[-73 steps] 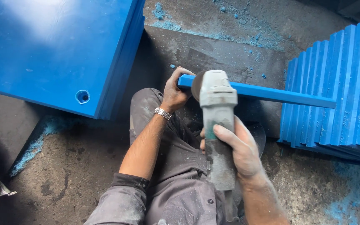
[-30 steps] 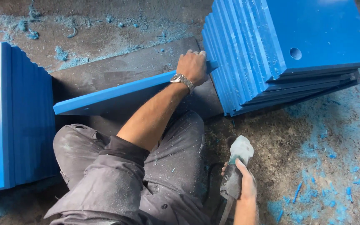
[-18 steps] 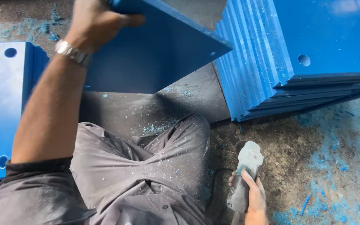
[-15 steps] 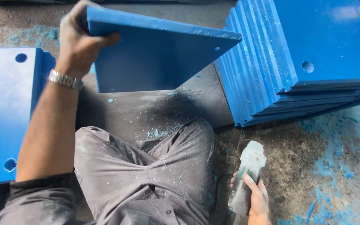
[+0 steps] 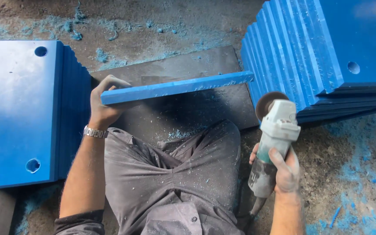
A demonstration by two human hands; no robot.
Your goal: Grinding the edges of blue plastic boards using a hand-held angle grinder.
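My left hand [image 5: 104,104] grips the left end of a blue plastic plate [image 5: 177,87] that stands on its edge on a dark mat [image 5: 188,106], its narrow side facing up. My right hand [image 5: 283,167] holds a pale grey angle grinder [image 5: 273,139] by its body, its disc pointing up toward the plate's right end, a short gap away. I wear a metal watch on the left wrist. My grey-trousered legs [image 5: 175,174] are folded below the plate.
A stack of blue plates with corner holes [image 5: 20,113] lies at the left. A second, fanned stack of blue plates [image 5: 323,56] leans at the upper right. Blue shavings litter the concrete floor [image 5: 353,174].
The left hand lifted the blue plate off the right stack, swung it over and set it on edge on the mat. The right hand raised the grinder toward the plate.
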